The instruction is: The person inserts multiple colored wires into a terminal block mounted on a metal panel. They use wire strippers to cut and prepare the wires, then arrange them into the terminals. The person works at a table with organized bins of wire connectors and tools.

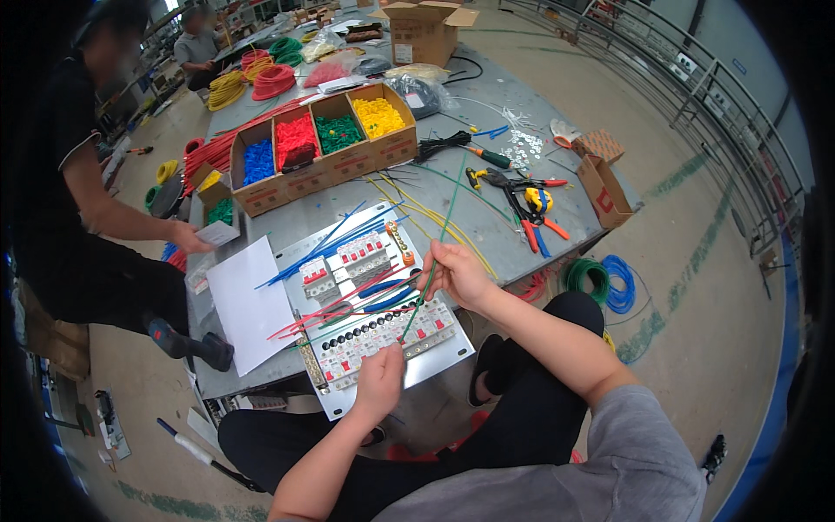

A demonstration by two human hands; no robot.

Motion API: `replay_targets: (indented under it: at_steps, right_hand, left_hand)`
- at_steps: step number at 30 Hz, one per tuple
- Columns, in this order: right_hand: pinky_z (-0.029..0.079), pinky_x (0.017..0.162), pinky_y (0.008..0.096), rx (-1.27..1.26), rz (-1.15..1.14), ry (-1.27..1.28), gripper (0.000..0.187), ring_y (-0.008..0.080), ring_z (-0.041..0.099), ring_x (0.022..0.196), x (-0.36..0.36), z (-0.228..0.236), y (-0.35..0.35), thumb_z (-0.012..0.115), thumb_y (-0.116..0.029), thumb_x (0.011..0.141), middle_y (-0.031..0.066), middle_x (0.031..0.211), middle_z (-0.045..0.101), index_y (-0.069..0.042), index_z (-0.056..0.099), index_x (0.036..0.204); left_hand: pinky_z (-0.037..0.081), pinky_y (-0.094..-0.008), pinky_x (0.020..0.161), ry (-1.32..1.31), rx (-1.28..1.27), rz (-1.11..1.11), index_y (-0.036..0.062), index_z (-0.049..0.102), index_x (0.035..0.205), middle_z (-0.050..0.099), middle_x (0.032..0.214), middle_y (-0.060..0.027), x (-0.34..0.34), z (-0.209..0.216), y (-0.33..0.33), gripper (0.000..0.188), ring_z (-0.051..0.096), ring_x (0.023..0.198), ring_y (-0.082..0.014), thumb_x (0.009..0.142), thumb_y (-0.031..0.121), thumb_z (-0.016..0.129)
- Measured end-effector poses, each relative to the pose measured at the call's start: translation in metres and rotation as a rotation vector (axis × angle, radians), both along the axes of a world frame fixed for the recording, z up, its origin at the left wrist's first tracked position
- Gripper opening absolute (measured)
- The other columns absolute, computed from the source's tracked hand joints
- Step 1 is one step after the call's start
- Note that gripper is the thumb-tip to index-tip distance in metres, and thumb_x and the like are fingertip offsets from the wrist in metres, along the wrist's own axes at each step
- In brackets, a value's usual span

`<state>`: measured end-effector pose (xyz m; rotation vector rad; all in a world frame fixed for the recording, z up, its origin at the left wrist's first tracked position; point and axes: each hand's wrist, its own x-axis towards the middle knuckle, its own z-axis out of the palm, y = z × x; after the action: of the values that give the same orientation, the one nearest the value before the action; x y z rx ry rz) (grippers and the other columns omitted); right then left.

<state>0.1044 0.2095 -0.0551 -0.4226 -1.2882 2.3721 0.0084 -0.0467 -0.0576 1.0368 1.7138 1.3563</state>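
A long green wire [446,217] runs from above my right hand [454,275] down to my left hand [381,376]. Right thumb and fingers are pinched on its middle; my left hand is closed around its lower end, where a red tip shows. Beneath both hands lies a white metal panel [454,351] with a front row of circuit breakers [383,342]. Farther back on it are more breakers [361,257] and a brass terminal bar [399,243]. Blue-handled pliers [387,300], red wires [304,324] and blue wires [326,252] lie across the panel.
A divided cardboard box [326,178] holds blue, red, green and yellow caps. Pliers and cutters [526,209] lie at the right, near a small open carton [603,193]. White paper [248,304] is left of the panel. A co-worker [87,191] stands at the left.
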Motion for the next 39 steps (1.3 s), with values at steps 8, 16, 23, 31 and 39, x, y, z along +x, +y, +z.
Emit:
replay_targets:
  at_steps: [8, 16, 23, 31, 39]
  right_hand:
    - [0.062, 0.061, 0.0328, 0.045, 0.025, 0.006, 0.046, 0.0235, 0.074, 0.068, 0.002, 0.015, 0.0, 0.046, -0.043, 0.112, 0.0176, 0.087, 0.074, 0.0, 0.062, 0.104]
    - [0.063, 0.074, 0.0337, 0.044, 0.111, 0.099, 0.025, 0.0252, 0.076, 0.083, -0.002, 0.016, -0.022, 0.057, -0.023, 0.11, 0.0158, 0.102, 0.072, -0.003, 0.053, 0.124]
    - [0.063, 0.071, 0.0341, 0.084, 0.045, 0.14, 0.022, 0.0255, 0.076, 0.08, -0.007, 0.014, -0.024, 0.061, -0.023, 0.108, 0.0177, 0.098, 0.073, -0.004, 0.053, 0.117]
    - [0.063, 0.07, 0.0336, 0.194, 0.009, 0.11, 0.023, 0.0244, 0.076, 0.077, -0.006, 0.02, -0.023, 0.063, -0.021, 0.107, 0.0163, 0.095, 0.074, -0.004, 0.054, 0.118]
    - [0.063, 0.074, 0.0335, 0.246, 0.07, 0.079, 0.026, 0.0239, 0.076, 0.084, -0.003, 0.018, -0.026, 0.063, -0.015, 0.106, 0.0146, 0.096, 0.074, -0.004, 0.051, 0.127]
  left_hand:
    - [0.033, -0.0305, 0.056, -0.507, 0.033, -0.014, 0.0095, 0.045, 0.071, 0.039, 0.061, 0.0012, -0.005, -0.006, 0.004, 0.048, 0.035, 0.06, -0.0114, 0.113, 0.033, 0.04]
    - [0.029, -0.0292, 0.055, -1.37, 0.075, -0.199, 0.0179, 0.028, 0.068, 0.027, 0.058, 0.0025, -0.019, 0.014, 0.001, 0.048, 0.03, 0.056, -0.0142, 0.112, 0.035, 0.035]
    - [0.029, -0.0292, 0.053, -1.298, 0.103, -0.184, 0.0173, 0.029, 0.068, 0.027, 0.059, 0.0029, -0.017, 0.008, 0.004, 0.05, 0.029, 0.055, -0.013, 0.114, 0.038, 0.035]
    - [0.027, -0.0288, 0.052, -1.146, 0.09, -0.111, 0.0171, 0.028, 0.067, 0.025, 0.058, 0.0026, -0.014, 0.011, 0.005, 0.052, 0.027, 0.055, -0.013, 0.113, 0.039, 0.038]
    - [0.027, -0.0291, 0.052, -1.071, 0.064, -0.094, 0.0165, 0.028, 0.067, 0.025, 0.058, 0.0021, -0.014, 0.008, 0.003, 0.052, 0.027, 0.054, -0.0131, 0.114, 0.037, 0.036]
